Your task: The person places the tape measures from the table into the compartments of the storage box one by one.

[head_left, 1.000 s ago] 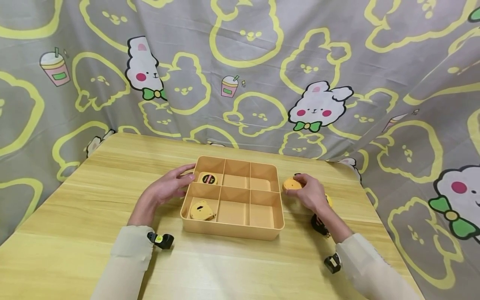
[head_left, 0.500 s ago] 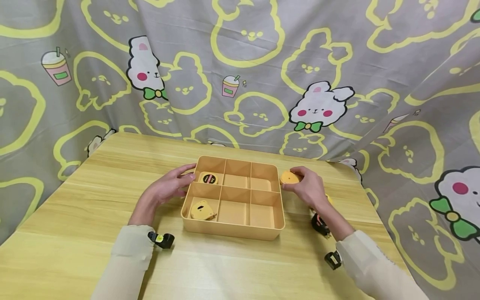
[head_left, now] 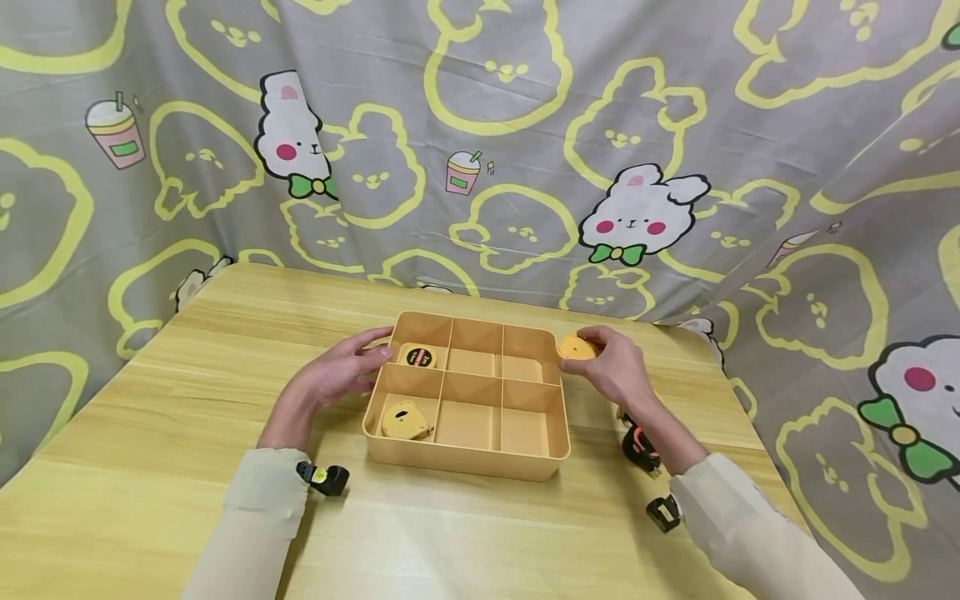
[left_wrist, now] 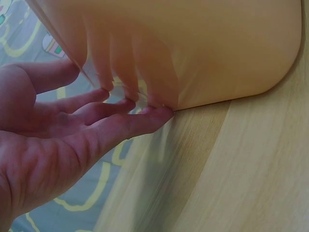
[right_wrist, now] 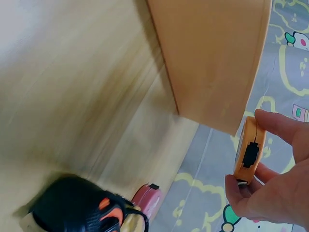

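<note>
A peach-coloured box (head_left: 465, 460) with several compartments stands mid-table. My left hand (head_left: 341, 367) rests against its left side, fingertips touching the wall in the left wrist view. At the box's back right corner, my right hand (head_left: 621, 367) pinches a yellow-orange tape measure (head_left: 577, 347) between thumb and fingers, close beside the rim. In the right wrist view that tape measure (right_wrist: 247, 150) hangs on edge, a black slider on its narrow face. A round-labelled yellow tape measure (head_left: 417, 357) lies in the back left compartment, and another yellow tape measure (head_left: 405, 420) in the front left one.
Right of the box, partly behind my right forearm, a black tape measure (head_left: 640, 450) with orange trim lies on the wooden table (head_left: 465, 533). Beyond it in the right wrist view is a pink tape measure (right_wrist: 147, 199). A patterned curtain (head_left: 390, 225) surrounds the table's back and sides.
My right hand has carried the yellow-orange tape measure up, away from me and slightly left, to the box's back right corner. My left hand keeps its place on the box.
</note>
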A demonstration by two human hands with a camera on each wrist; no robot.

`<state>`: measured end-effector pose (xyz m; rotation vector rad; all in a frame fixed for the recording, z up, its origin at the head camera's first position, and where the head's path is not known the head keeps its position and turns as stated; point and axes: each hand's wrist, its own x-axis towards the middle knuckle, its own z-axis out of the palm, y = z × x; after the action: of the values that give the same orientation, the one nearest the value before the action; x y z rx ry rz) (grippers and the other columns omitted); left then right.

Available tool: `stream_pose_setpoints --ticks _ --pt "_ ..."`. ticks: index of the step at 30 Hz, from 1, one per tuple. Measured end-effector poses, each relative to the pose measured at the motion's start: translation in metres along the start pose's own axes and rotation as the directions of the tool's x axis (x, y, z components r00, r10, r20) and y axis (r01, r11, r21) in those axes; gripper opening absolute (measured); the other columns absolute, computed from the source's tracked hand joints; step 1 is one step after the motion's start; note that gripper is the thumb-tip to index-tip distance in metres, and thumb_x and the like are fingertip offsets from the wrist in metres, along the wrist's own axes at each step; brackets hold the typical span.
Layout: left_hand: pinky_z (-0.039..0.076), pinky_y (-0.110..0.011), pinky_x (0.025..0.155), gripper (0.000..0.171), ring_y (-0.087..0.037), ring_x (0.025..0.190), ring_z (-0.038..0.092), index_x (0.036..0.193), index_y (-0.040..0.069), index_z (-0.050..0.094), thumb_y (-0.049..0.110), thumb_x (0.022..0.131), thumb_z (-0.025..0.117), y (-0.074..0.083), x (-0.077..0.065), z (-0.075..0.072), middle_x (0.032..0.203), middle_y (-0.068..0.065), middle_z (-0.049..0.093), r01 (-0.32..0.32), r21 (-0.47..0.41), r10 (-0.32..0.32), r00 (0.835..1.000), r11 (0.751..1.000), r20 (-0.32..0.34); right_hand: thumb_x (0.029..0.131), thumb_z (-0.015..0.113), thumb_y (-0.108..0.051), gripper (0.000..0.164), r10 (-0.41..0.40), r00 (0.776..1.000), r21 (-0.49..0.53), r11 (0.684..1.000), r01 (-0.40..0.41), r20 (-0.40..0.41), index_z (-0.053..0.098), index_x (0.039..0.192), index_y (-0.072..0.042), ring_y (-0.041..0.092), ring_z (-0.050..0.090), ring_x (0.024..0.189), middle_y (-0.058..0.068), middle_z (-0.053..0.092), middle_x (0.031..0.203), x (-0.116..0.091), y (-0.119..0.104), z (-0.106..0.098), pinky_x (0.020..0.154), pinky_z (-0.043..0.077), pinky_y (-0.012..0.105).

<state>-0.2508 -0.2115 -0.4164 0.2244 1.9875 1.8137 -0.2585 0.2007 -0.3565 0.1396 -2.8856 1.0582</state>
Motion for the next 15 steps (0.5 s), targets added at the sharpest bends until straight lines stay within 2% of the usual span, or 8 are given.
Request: stream_pose_setpoints --ticks 7,10,15 --pt "0.032 -0.065 0.117 0.063 -0.047 0.149 0.029 0.164 0.013 0.009 0.023 0.111 0.04 0.001 0.0 0.0 0.16 -0.03 0.028 0.003 -0.004 -0.003 1.0 1.0 -0.002 0.078 0.087 -0.027 0.065 -0.013 1.0 0.016 1.0 0.013 0.012 0.062 0.133 -0.004 0.03 0.065 0.11 0.015 0.068 0.125 0.004 -0.012 0.008 0.091 0.053 0.039" --pt "0.031 -0.065 0.117 0.064 -0.047 0.15 0.028 0.164 0.012 0.009 0.024 0.111 0.041 0.001 -0.001 0.0 0.161 -0.03 0.027 0.004 -0.006 -0.004 1.0 1.0 -0.001 0.078 0.087 -0.031 0.066 0.002 1.0 0.0 1.0 -0.002 0.019 0.062 0.134 -0.007 0.028 0.064 0.111 0.013 0.068 0.127 0.005 -0.02 0.012 0.091 0.052 0.039" --pt "0.032 -0.065 0.116 0.065 -0.047 0.149 0.029 0.164 0.012 0.008 0.024 0.11 0.042 0.001 0.0 -0.001 0.161 -0.03 0.027 -0.001 -0.002 0.001 1.0 1.0 0.001 0.077 0.088 -0.028 0.068 -0.019 1.0 0.044 0.999 0.018 0.02 0.061 0.135 -0.004 0.03 0.065 0.113 0.016 0.067 0.129 0.008 -0.032 0.019 0.094 0.053 0.043"
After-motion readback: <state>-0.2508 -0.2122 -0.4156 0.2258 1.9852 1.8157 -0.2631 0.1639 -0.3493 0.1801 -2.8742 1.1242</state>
